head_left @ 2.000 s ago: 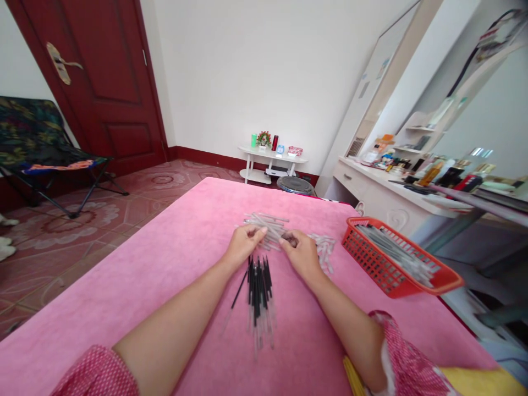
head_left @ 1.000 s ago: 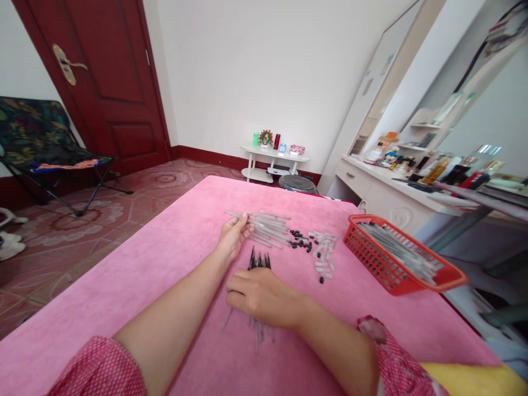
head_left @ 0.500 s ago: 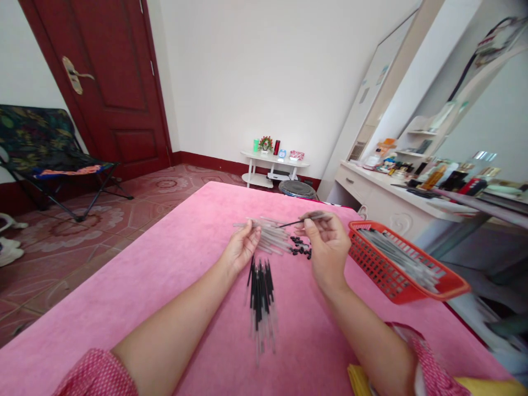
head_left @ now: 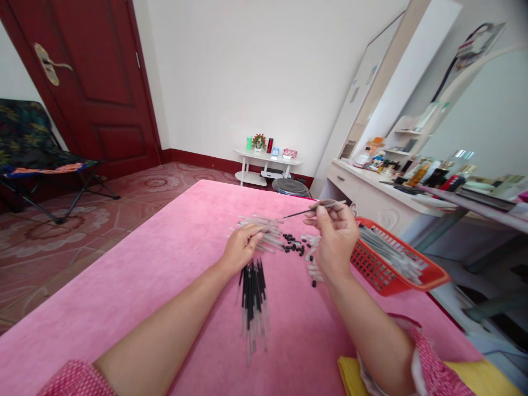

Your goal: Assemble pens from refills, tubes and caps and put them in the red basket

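Note:
My right hand (head_left: 336,234) pinches a thin pen refill (head_left: 297,213), held above the table with its dark end pointing left and its pale tail sticking out past my fingers. My left hand (head_left: 241,246) rests palm down at the near left of a loose pile of clear pen tubes (head_left: 270,242). Its fingers are bent together; what they grip, if anything, I cannot make out. Nearer me lies a bundle of black pen refills (head_left: 253,291) with clear tails. Between the hands are small black caps (head_left: 293,246), and short clear pieces (head_left: 314,272) lie beside my right wrist.
A red plastic basket (head_left: 375,274) filled with clear tubes stands at the table's right edge. Yellow cloth (head_left: 350,377) lies under my right forearm. The table has a pink cover (head_left: 165,264). Beyond it are a small white stand (head_left: 268,158) and a cluttered dresser (head_left: 371,184).
My left hand has turned palm down and lowered onto the clear tubes. My right hand, still with the refill, has shifted slightly right, uncovering short clear pieces. The view has turned a little.

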The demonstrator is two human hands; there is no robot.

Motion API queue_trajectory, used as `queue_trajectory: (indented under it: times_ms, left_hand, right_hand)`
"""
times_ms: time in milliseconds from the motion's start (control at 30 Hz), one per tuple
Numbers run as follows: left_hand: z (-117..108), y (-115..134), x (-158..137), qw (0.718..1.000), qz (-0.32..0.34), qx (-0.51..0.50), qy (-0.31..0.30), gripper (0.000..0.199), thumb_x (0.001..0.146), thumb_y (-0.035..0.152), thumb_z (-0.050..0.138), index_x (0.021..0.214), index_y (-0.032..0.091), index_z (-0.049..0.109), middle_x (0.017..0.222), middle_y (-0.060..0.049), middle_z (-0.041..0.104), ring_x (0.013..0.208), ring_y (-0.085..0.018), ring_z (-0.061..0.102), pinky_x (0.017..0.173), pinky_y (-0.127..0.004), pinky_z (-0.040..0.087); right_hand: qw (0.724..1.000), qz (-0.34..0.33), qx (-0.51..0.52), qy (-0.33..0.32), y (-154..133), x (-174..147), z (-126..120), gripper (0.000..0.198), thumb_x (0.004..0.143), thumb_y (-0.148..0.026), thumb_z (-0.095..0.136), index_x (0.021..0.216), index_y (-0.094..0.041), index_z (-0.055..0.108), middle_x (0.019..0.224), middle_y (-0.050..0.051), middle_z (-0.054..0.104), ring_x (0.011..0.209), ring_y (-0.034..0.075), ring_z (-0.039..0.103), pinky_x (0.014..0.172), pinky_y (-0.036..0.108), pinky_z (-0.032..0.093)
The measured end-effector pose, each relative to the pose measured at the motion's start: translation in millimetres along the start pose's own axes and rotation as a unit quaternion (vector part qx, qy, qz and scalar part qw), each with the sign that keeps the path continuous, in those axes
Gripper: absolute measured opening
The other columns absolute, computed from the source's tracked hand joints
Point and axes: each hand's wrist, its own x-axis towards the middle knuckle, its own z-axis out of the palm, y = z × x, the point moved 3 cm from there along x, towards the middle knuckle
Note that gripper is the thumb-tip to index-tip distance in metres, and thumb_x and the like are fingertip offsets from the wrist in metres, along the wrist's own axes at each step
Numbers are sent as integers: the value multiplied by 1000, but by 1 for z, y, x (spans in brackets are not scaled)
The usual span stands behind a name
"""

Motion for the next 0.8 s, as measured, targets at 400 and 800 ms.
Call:
queue_trajectory:
  times_ms: [400, 800]
  left_hand:
    - [6, -2, -4, 1000, -19, 5, -20, 19, 75, 26, 61, 91, 23, 73, 86, -8, 68, 85, -24, 59, 84, -32, 41]
    - [5, -13, -7, 999, -40, 23, 1, 24, 82, 28, 51, 96, 21, 70, 64, -2, 65, 65, -19, 59, 71, -28, 44]
  right_hand:
    - [994, 61, -37, -78, 8, -1, 3, 16, 79, -30, 57, 86, -16, 59, 78, 2, 62, 62, 11, 59, 51, 21, 49]
    - [933, 114, -229, -252, 39, 13, -11, 20, 74, -32, 60, 84, -16, 67, 71, 2, 66, 58, 13, 59, 53, 25, 46]
